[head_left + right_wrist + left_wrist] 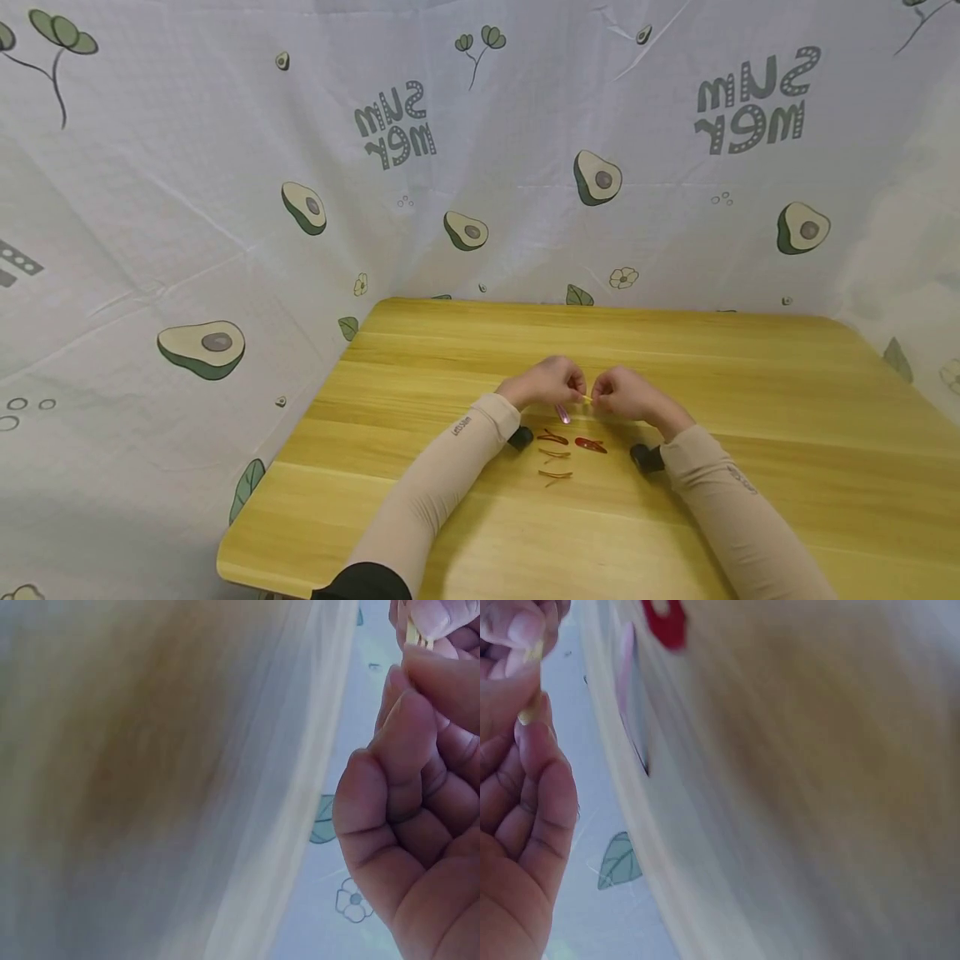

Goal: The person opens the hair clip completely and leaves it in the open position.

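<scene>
Two hands: left hand (546, 382), right hand (626, 393); one small yellow clip (587, 399) between them; one pink clip (562, 413); four clips (558, 454) on one counter (787, 400).

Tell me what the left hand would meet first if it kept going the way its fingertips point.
Probably the right hand. The left hand points its fingertips across at it, and both hands pinch a small yellow clip between them, so the clip end comes first, then the right fingers. Depth is hard to judge.
</scene>
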Available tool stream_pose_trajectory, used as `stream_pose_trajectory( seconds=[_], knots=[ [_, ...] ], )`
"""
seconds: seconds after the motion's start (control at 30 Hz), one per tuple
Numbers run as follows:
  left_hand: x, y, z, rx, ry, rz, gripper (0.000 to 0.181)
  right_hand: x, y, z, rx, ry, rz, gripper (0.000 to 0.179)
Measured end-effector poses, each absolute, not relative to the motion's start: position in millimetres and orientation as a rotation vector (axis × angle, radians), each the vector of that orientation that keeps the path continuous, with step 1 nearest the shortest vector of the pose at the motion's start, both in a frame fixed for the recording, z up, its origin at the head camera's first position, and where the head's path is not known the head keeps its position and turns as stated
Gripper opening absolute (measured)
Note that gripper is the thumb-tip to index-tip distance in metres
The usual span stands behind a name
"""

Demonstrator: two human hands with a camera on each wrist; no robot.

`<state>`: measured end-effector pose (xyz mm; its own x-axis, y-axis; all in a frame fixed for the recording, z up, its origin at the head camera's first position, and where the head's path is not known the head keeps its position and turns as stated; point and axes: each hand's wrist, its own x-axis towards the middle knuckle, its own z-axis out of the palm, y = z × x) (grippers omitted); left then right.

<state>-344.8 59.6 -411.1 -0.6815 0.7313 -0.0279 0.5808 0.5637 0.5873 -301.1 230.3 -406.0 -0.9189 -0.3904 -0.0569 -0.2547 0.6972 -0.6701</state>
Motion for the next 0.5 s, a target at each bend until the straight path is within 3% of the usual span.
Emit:
stream_pose_trajectory(
  seconds=[0.5],
  knots=[
    [-339.6, 61.4, -406.6, 1.131, 2.644, 0.698, 0.009, -295.0, 229.1, -401.9, -0.519, 2.766, -1.001, 0.007]
  ],
)
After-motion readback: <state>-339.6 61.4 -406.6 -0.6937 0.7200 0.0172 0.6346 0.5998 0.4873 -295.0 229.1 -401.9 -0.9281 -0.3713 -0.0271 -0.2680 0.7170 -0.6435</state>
